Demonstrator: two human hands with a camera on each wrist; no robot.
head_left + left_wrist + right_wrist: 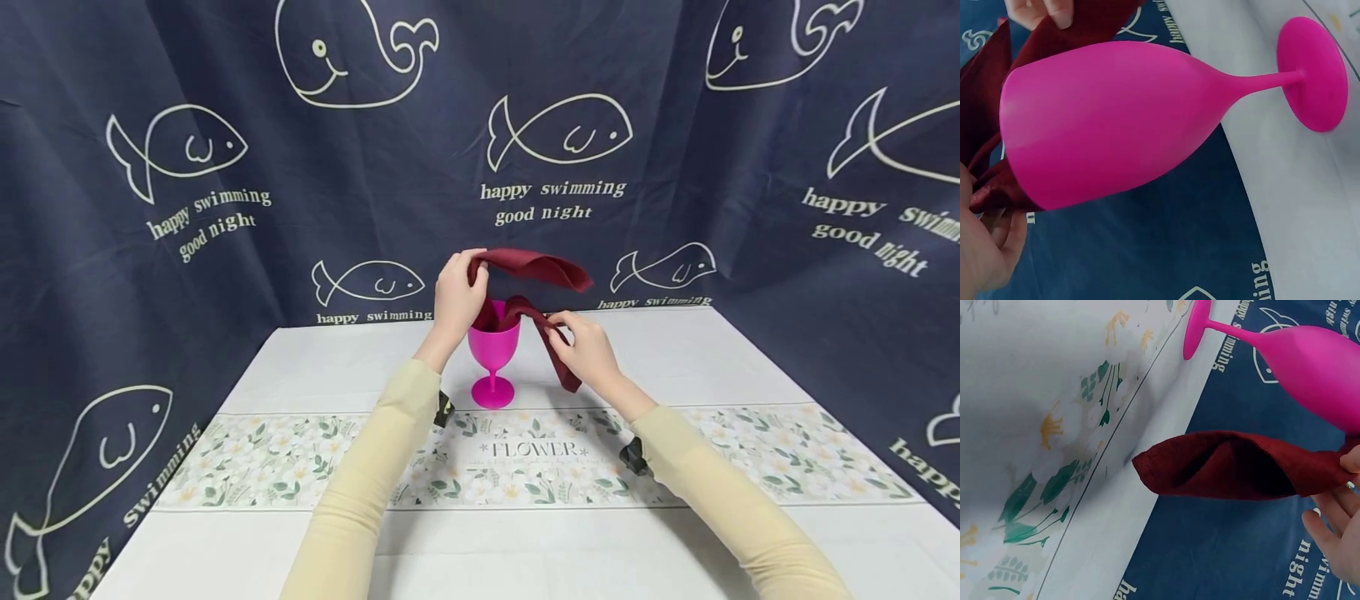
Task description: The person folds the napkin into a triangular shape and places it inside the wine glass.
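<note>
A bright pink goblet (493, 348) stands upright on the table. Part of a dark red cloth (536, 265) sits inside its bowl, and the rest spills out over the rim. Above the rim's left side, my left hand (459, 292) grips the cloth, with one end of it stretching to the right in the air. My right hand (588, 350) pinches another stretch to the right of the bowl; a tapered end (1216, 465) hangs below those fingers. In the left wrist view the bowl (1110, 125) hides the cloth inside.
A white cloth covers the table (300, 367), crossed by a floral runner (525, 475) with the word FLOWER, in front of the goblet. Behind and at both sides hangs a dark blue curtain (375, 192) with fish and whale drawings. A dark device (633, 456) is on the right wrist.
</note>
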